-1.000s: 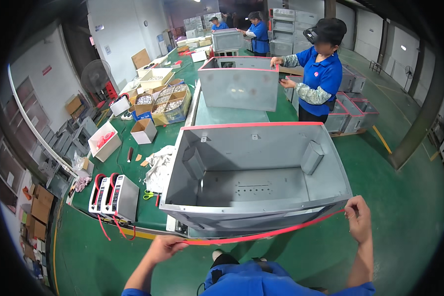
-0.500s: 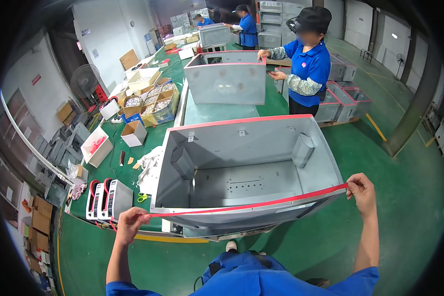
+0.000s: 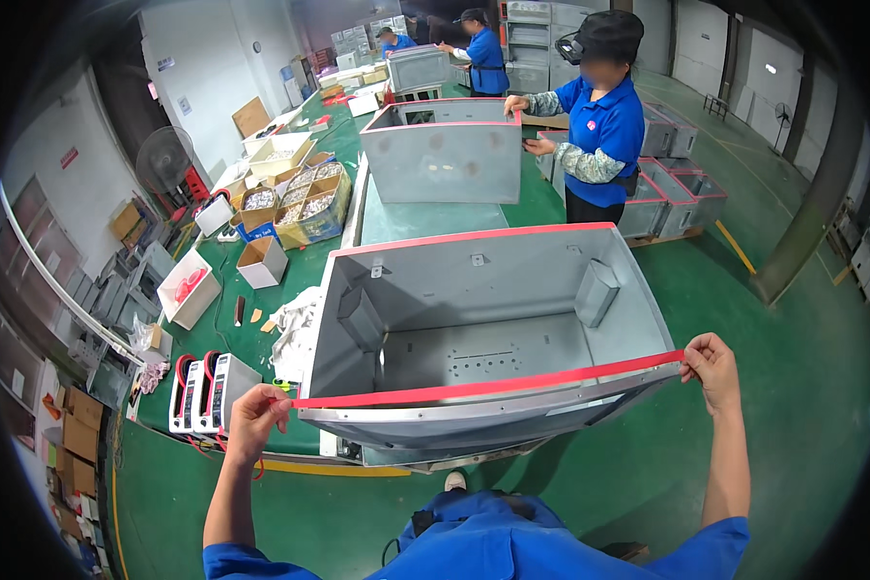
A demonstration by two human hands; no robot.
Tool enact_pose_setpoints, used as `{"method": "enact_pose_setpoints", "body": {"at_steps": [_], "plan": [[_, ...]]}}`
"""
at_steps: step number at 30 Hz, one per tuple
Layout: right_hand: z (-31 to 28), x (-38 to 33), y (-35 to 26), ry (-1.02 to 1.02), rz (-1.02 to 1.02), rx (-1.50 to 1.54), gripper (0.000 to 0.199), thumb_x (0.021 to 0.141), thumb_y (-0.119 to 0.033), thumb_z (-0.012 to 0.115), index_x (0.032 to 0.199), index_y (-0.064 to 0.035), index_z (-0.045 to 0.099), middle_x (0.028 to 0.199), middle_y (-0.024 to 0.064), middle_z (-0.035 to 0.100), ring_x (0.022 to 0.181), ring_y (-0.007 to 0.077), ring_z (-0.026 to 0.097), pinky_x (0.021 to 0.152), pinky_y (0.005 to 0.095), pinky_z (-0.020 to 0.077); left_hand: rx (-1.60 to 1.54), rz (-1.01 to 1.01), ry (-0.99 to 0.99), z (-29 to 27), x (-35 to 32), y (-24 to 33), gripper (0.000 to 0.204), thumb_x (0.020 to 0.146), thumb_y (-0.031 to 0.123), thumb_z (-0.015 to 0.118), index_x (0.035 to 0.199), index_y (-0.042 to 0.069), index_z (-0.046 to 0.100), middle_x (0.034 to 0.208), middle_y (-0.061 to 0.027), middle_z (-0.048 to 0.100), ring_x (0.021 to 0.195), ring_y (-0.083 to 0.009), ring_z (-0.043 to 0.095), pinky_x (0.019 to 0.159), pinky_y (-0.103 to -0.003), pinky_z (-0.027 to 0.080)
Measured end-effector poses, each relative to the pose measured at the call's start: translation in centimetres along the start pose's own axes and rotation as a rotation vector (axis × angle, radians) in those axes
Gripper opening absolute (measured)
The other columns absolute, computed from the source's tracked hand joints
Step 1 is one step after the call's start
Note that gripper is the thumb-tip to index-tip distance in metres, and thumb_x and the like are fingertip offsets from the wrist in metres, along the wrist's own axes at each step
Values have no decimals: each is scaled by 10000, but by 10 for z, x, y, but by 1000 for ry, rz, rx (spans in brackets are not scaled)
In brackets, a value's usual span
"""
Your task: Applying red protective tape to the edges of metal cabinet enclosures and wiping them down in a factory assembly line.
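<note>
A strip of red tape [image 3: 493, 388] is stretched taut between my hands along the near rim of a large open grey metal box [image 3: 474, 290]. My left hand [image 3: 259, 418] pinches the tape's left end just outside the near left corner. At the near right corner, the other end is pinched between the fingers of my right hand [image 3: 711, 371]. The strip hangs slightly above and inside the rim, leaving the holed metal edge visible; exact contact is hard to tell. Red edging runs along the box's far rim. Inside are brackets and a floor with small holes.
Beyond stands another grey box [image 3: 442, 162], with a co-worker [image 3: 604, 126] touching its corner. On the green table to the left are two tape dispensers [image 3: 215, 396], a white cloth [image 3: 295, 333], a tray with red pieces [image 3: 189, 288] and cartons of small parts [image 3: 309, 198].
Both hands have risen slightly. The red strip has shifted up and inward from the near rim, exposing more of the metal edge. The co-worker has barely moved.
</note>
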State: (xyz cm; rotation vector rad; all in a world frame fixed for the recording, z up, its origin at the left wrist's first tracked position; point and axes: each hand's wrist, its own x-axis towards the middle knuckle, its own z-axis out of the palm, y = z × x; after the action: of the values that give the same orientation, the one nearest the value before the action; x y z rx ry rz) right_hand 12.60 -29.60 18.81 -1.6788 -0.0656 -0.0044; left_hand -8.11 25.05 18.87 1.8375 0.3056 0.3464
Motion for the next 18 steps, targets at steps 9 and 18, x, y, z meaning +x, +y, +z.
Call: {"method": "enact_pose_setpoints", "body": {"at_steps": [9,18], "plan": [[2,7,3,-97,-9,-98,56,780,-48,571,780,-22,522,642,28,522,550,106,510,493,220,411,10,-90,114,7,-3,-3,71,802,45,539,758,19,491,623,-45,527,514,-96,486,447,-209,393],[-6,13,5,-172,85,-140,102,801,-101,582,813,-6,544,690,41,559,600,100,553,525,224,466,-159,-206,144,-13,-1,-33,54,834,107,562,825,66,527,620,11,521,499,-41,465,384,-153,332]]}}
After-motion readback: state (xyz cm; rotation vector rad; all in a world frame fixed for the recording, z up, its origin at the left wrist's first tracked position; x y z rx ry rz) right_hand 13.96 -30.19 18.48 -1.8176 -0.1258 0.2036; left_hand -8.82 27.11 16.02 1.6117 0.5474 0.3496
